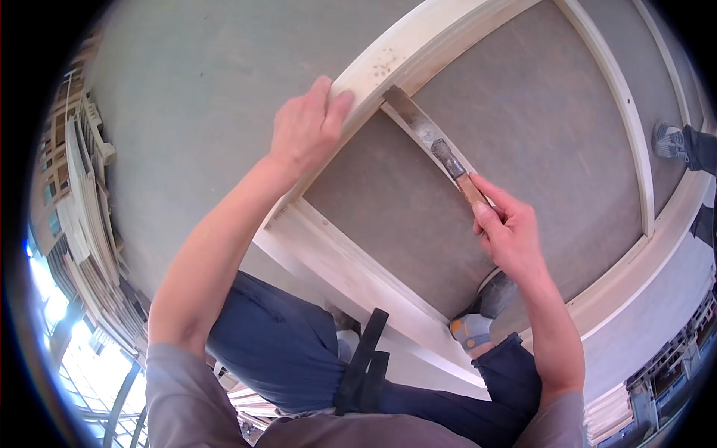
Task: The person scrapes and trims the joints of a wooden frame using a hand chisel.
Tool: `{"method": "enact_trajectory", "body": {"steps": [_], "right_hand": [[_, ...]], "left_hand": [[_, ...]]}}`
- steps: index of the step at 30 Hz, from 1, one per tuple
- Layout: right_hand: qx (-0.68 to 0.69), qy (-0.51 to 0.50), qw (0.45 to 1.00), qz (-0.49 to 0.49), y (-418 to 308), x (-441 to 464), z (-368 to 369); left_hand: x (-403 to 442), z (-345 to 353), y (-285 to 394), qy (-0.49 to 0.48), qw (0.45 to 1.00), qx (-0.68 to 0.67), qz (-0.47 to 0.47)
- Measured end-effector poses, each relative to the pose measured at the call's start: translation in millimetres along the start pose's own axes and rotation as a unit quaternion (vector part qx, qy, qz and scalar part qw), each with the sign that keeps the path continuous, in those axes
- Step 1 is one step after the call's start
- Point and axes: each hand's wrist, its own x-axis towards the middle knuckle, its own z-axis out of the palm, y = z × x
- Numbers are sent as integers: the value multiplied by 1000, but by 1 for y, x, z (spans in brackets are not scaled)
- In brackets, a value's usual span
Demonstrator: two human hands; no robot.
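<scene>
A pale wooden frame (388,56) with cross slats lies over the grey floor. My left hand (308,131) rests at the outer edge of its upper left rail, fingers bent against the wood. In my right hand (508,231) is the wooden handle of a flat-bladed metal tool (418,123). The blade lies along a narrow cross slat (403,127), its tip at the inner side of the rail. Small dark marks show on the rail near that tip. What my left fingertips touch beneath the edge is hidden.
Stacked wooden boards (82,187) stand at the left. My shoe (497,295) is inside the frame by the near rail. Another person's shoe (670,142) and dark trouser leg show at the right edge. More stacked material (672,373) lies at the lower right.
</scene>
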Motion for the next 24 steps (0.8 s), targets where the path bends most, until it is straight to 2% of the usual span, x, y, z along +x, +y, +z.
{"method": "enact_trajectory", "body": {"steps": [4, 7, 10, 12, 13, 16, 19, 22, 24], "right_hand": [[-12, 14, 1000, -9, -9, -7, 12], [-8, 21, 999, 39, -6, 5, -4], [-36, 27, 999, -28, 21, 17, -12], [-160, 72, 968, -178, 51, 19, -5], [-220, 95, 937, -253, 61, 22, -5], [-430, 104, 813, -379, 77, 16, -11], [-256, 89, 893, -359, 78, 13, -13], [-83, 74, 983, -148, 65, 8, -20], [-40, 57, 991, -112, 50, 10, -24]], "left_hand": [[0, 2, 5, 11, 1000, -13, -4], [-2, 4, 8, 11, 1000, -14, -7], [2, 0, 6, 19, 1000, 14, 4], [-2, 2, 4, 19, 999, 30, 8], [-1, 3, 4, 18, 999, 25, 12], [0, 2, 1, 16, 1000, 18, 18], [-3, 3, 0, 18, 1000, 14, 15], [-4, 3, 1, 27, 999, 7, 17], [-3, 3, -2, 30, 999, 5, 21]]}}
